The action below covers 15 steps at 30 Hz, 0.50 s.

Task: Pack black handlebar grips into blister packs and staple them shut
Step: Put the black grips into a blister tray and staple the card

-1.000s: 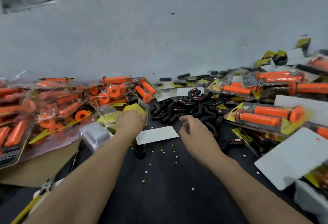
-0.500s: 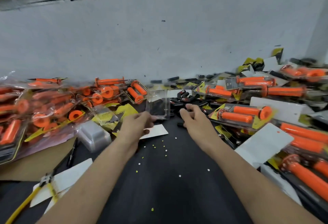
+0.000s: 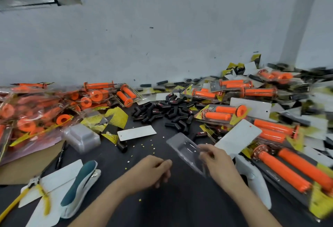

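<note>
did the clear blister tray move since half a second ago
Yes. The clear blister tray has come from behind the white card towards the person, now right of it, held by the right hand.

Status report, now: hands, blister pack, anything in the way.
Right hand grips clear blister pack, looks empty. Left hand loosely curled, holding nothing. Black grips piled beyond, untouched. White card lies between left hand and pile.
</note>
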{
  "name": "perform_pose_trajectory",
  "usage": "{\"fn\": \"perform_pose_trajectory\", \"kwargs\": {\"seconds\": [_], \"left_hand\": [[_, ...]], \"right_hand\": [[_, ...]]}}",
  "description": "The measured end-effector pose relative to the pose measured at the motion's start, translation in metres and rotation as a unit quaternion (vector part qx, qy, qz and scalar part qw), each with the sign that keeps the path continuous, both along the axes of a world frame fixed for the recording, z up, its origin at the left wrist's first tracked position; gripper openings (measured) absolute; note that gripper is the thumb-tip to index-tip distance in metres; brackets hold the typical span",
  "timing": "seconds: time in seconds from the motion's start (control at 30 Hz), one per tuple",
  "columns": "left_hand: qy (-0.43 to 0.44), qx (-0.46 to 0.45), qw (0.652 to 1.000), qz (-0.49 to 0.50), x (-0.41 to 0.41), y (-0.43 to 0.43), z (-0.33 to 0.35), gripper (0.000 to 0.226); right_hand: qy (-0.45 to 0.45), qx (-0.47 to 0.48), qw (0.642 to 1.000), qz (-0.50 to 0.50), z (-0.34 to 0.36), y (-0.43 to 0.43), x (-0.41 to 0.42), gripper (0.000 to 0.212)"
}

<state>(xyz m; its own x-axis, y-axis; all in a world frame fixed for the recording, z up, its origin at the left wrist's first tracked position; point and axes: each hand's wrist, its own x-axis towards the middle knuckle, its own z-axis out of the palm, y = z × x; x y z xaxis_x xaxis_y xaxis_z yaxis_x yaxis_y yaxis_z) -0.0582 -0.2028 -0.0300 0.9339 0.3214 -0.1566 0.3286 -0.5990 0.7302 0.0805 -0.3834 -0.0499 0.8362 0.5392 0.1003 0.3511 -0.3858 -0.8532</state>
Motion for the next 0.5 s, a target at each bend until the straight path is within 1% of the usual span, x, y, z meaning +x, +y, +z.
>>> {"fn": "perform_pose_trajectory", "kwargs": {"seconds": [0.13, 0.2, 0.23, 0.27, 0.3, 0.4, 0.5], "left_hand": [[-0.064, 0.045, 0.989, 0.123, 0.039, 0.036, 0.004, 0.042], [-0.079, 0.131, 0.978, 0.139, 0.07, 0.05, 0.002, 0.031], [-0.072, 0.189, 0.97, 0.133, 0.085, 0.056, 0.0, 0.024], [-0.058, 0.238, 0.962, 0.119, 0.1, 0.061, -0.002, 0.024], [-0.042, 0.274, 0.956, 0.096, 0.114, 0.066, -0.006, 0.03], [-0.008, 0.334, 0.941, 0.053, 0.151, 0.079, -0.018, 0.05], [0.04, 0.378, 0.925, 0.023, 0.175, 0.084, -0.028, 0.055]], "right_hand": [[-0.056, -0.092, 0.994, 0.022, -0.005, 0.001, 0.008, 0.028], [-0.072, -0.094, 0.992, 0.037, -0.004, 0.005, 0.013, 0.029], [-0.074, -0.086, 0.992, 0.047, -0.004, 0.007, 0.015, 0.029], [-0.077, -0.08, 0.992, 0.058, -0.005, 0.009, 0.017, 0.029], [-0.082, -0.078, 0.991, 0.068, -0.006, 0.011, 0.02, 0.03], [-0.089, -0.071, 0.989, 0.093, -0.009, 0.016, 0.026, 0.03], [-0.094, -0.068, 0.986, 0.118, -0.012, 0.018, 0.03, 0.031]]}}
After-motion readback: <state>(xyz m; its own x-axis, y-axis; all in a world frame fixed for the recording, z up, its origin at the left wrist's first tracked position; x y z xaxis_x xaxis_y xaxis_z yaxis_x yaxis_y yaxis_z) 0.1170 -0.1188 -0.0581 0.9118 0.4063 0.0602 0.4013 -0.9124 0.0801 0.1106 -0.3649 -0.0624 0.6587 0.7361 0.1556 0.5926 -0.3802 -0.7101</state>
